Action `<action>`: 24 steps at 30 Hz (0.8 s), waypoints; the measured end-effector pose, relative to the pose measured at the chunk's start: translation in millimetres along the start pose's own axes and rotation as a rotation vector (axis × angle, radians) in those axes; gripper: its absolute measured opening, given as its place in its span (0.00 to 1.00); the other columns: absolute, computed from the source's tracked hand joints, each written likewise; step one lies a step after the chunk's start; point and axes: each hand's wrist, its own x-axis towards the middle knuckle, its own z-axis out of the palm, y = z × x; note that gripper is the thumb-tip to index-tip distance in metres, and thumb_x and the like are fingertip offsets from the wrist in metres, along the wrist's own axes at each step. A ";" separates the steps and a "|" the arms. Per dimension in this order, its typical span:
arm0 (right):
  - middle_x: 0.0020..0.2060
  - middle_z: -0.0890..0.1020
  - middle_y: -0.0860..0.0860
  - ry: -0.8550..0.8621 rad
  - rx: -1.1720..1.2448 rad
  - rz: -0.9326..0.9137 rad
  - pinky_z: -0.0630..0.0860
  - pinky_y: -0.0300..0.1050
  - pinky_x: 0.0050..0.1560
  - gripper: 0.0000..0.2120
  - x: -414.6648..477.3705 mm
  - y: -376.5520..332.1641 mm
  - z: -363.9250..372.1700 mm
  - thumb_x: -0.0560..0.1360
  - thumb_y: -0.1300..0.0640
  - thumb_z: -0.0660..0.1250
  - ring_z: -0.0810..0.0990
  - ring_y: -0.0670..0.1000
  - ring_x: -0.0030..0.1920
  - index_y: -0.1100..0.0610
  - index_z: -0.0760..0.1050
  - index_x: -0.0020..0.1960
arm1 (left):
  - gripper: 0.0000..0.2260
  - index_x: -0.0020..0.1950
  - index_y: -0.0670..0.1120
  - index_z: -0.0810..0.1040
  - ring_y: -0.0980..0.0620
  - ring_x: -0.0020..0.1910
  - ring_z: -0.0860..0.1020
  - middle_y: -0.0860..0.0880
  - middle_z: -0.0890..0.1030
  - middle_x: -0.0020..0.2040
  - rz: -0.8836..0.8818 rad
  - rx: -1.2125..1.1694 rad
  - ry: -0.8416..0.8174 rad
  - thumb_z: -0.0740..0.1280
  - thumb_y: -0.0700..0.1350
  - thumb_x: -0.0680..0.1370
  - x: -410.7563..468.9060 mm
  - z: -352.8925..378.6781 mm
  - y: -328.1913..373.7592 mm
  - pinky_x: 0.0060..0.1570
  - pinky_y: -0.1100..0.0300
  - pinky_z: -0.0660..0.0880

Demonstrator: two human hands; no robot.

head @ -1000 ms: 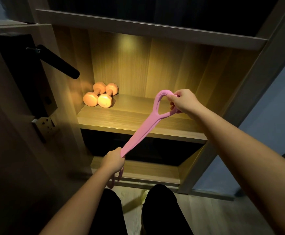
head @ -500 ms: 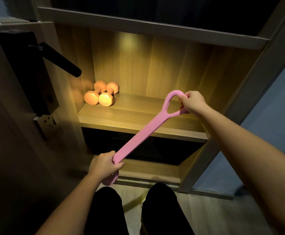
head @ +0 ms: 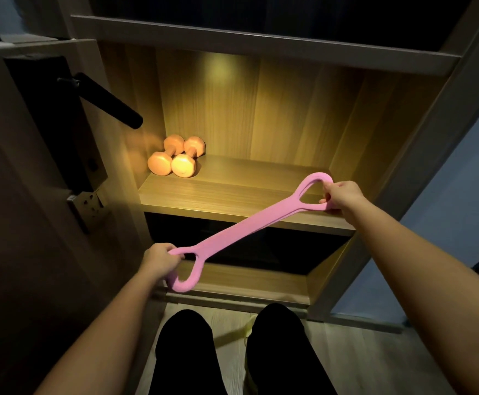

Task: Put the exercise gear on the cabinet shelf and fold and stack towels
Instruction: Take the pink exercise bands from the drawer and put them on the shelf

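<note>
Two orange dumbbells [head: 183,165] lie centre left of the frame. One pink resistance band [head: 247,228] spans the middle, with one left hand [head: 160,259] and one right hand [head: 343,195].

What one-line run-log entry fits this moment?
left hand: grips lower loop of band | right hand: grips upper loop by shelf front | dumbbells: on shelf, back left
</note>
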 end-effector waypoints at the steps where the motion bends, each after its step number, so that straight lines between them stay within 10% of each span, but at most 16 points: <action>1: 0.39 0.78 0.54 0.004 0.027 0.015 0.73 0.41 0.31 0.11 0.5 1.8 -2.2 0.81 0.54 0.63 0.79 0.51 0.36 0.62 0.76 0.55 | 0.05 0.46 0.43 0.82 0.46 0.38 0.79 0.44 0.81 0.39 -0.057 -0.092 -0.008 0.67 0.37 0.75 0.2 -0.5 -1.4 0.37 0.56 0.76; 9: 0.40 0.77 0.55 -0.018 0.197 0.133 0.78 0.45 0.37 0.09 6.7 33.2 -13.5 0.81 0.57 0.62 0.78 0.52 0.38 0.62 0.77 0.52 | 0.07 0.51 0.39 0.76 0.50 0.30 0.79 0.44 0.78 0.34 -0.394 -1.096 -0.207 0.67 0.43 0.79 -10.6 -7.9 9.9 0.27 0.59 0.79; 24: 0.35 0.79 0.53 -0.142 0.422 0.224 0.79 0.50 0.48 0.12 3.2 69.8 -2.6 0.81 0.56 0.62 0.79 0.50 0.37 0.61 0.77 0.44 | 0.04 0.49 0.41 0.76 0.56 0.20 0.71 0.49 0.73 0.26 -0.382 -1.174 -0.204 0.64 0.42 0.79 -19.8 -32.2 11.8 0.23 0.68 0.71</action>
